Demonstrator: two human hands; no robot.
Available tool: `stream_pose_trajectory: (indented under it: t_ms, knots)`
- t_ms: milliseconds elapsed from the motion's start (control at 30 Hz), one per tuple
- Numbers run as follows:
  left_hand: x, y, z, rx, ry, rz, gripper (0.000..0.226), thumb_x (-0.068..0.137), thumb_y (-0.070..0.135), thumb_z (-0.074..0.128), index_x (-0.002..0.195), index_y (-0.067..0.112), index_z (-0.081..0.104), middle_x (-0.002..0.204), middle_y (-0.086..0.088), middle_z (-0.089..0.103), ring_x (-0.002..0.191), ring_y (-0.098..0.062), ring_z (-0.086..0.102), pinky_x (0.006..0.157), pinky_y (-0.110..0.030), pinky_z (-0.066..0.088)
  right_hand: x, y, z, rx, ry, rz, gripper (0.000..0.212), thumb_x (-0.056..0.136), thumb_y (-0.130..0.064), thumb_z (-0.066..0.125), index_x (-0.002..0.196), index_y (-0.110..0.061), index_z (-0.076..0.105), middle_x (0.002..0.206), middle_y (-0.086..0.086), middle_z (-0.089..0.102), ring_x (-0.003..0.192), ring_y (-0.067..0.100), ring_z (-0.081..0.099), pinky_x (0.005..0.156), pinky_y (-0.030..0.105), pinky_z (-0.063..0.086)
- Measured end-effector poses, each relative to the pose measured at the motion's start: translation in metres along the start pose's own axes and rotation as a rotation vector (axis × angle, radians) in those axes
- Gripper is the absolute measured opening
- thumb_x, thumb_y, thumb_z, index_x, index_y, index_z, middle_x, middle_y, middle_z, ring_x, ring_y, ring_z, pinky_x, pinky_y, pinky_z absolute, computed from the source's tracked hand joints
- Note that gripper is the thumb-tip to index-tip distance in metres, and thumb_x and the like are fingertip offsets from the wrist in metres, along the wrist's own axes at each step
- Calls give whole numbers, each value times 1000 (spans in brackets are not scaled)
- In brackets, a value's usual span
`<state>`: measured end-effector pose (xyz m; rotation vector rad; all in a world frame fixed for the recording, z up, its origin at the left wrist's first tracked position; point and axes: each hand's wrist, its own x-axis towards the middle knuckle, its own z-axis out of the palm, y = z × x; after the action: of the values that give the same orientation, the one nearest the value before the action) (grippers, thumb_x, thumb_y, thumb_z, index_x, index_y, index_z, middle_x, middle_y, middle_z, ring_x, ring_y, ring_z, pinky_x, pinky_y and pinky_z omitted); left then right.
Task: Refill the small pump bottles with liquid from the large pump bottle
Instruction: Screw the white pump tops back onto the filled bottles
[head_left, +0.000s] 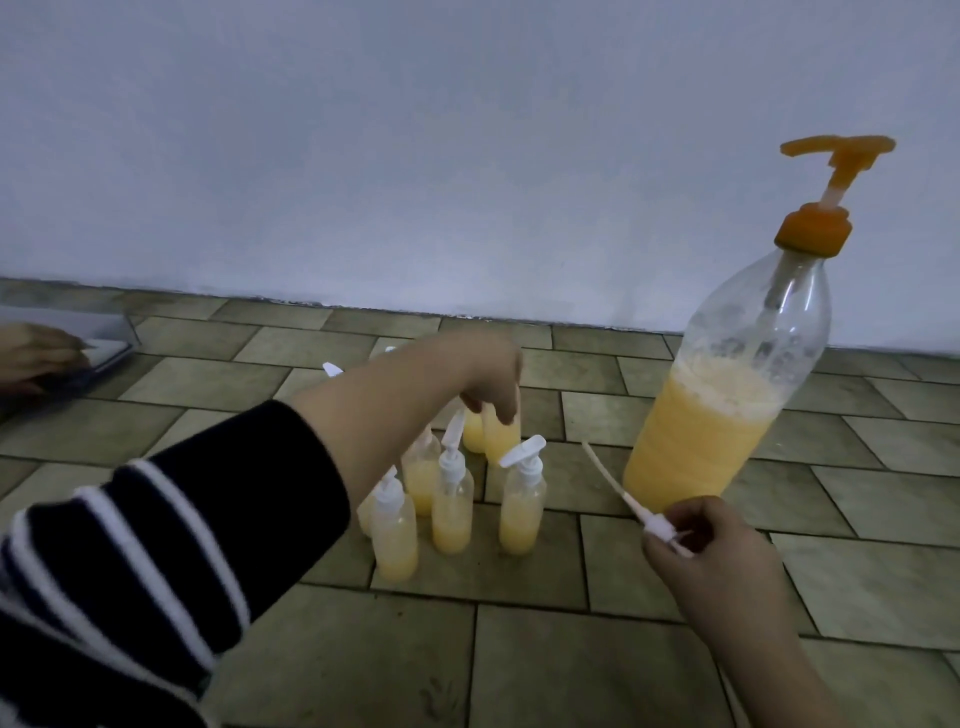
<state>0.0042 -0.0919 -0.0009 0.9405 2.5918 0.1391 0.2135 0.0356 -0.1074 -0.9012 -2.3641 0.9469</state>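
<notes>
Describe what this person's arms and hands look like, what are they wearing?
The left arm wears a dark long sleeve with thin white stripes, pushed up so the forearm is bare. The right arm shows no sleeve. Both the left hand and right hand are bare, no gloves visible.

— What are we looking down at?

— We see a floor of olive-brown rectangular tiles (519, 665) with dark grout lines, meeting a pale wall at the back.

— What stands on it?

— A large pump bottle (727, 395) stands upright on the right, clear plastic, roughly half full of yellow-orange liquid, with an orange pump head. Left of it we see a tight cluster of small pump bottles (452, 499), upright, white pump tops, each partly filled with the same yellow liquid.

— Anything else?

— At the far left edge lies a flat, dark, glossy object (104, 338); we cannot tell what it is.
</notes>
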Motion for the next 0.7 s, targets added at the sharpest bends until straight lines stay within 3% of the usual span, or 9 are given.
stream_pose_trajectory:
  t_ms: [67,167,300,467,600,700]
  knots:
    - [-15,-7,-15,-205,114,24,34,78,21,75,110,17,64,103,3,63,74,-10,67,66,-23,55,1,-13,-11,116,36,-35,16,74,-17,75,78,-25,62,67,-7,63,62,7,58,48,24,41]
    - [-33,-17,-20,-486,325,57,34,75,24,76,107,20,65,103,5,60,83,-12,65,78,-29,56,5,-34,-26,327,115,-151,19,76,-17,74,83,-31,64,75,-10,67,72,0,61,53,11,45]
    - [-43,-20,1,-846,617,80,36,72,31,79,103,21,65,100,7,66,89,-7,63,75,-22,52,16,-71,-44,401,126,-331,21,80,-24,69,88,-42,61,84,-17,67,83,-4,60,64,15,49]
    - [-50,-10,30,-1205,695,171,51,66,42,77,109,17,66,101,0,71,93,-6,66,85,-27,53,33,-108,-63,272,187,-558,18,85,-25,64,99,-34,59,89,-25,57,81,-12,54,65,1,39]
    - [-51,-8,38,-1283,743,222,67,61,42,79,120,13,62,106,-5,70,100,-16,66,91,-34,53,43,-118,-78,70,142,-642,19,86,-24,63,101,-35,58,88,-29,51,81,-19,48,60,-5,31]
    - [-52,-10,39,-1270,767,229,62,62,35,81,118,14,64,103,-3,72,95,-14,66,87,-29,53,47,-120,-85,-18,75,-651,18,86,-25,62,101,-34,60,86,-28,51,80,-18,48,60,-4,30]
